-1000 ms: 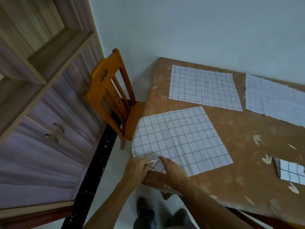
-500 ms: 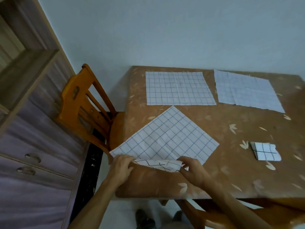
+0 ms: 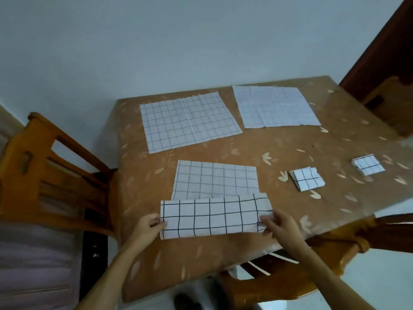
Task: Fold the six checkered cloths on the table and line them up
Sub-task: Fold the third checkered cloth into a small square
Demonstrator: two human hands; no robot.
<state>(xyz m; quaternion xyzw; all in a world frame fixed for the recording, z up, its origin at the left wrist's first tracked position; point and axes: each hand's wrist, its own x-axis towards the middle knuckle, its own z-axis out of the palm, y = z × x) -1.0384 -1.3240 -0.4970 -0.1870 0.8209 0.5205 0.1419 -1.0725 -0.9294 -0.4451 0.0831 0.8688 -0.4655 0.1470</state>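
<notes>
**CHG.** Cloth in work (image 3: 214,182), near-left of table (image 3: 250,148): half a sec ago it lay cornerwise with the near corner barely lifted. Now it is squared to the table edge, its near edge raised and turned toward the far edge as a long band. The first half-fold looks under way, not yet laid down. By my count 2 of 6 are done and 3 are to go; the 6th is not in view.

**Grip.** Left hand (image 3: 148,227) pinches the band's left end and right hand (image 3: 281,227) pinches its right end. They are set wider apart than before.

**Items, lg. to sm.:**
1. Table: glossy brown cover, pale leaf print.
2. Chair (image 3: 33,164): orange wood, slatted back, at the table's left.
3. Far-right cloth (image 3: 274,106): flat, approx. square, faint fine grid, crease marks.
4. Far-left cloth (image 3: 190,121): flat, approx. square, thin dark grid on white, centre crease.
5. Cloth in work: thin, limp fabric. The turned-up face shows a bolder black grid than the top face.
6. Near folded square (image 3: 308,179): small, layered edges, right of item 5.
7. Far folded square (image 3: 367,167): same, further right and apart from item 6. Prob. the row's start.
</notes>
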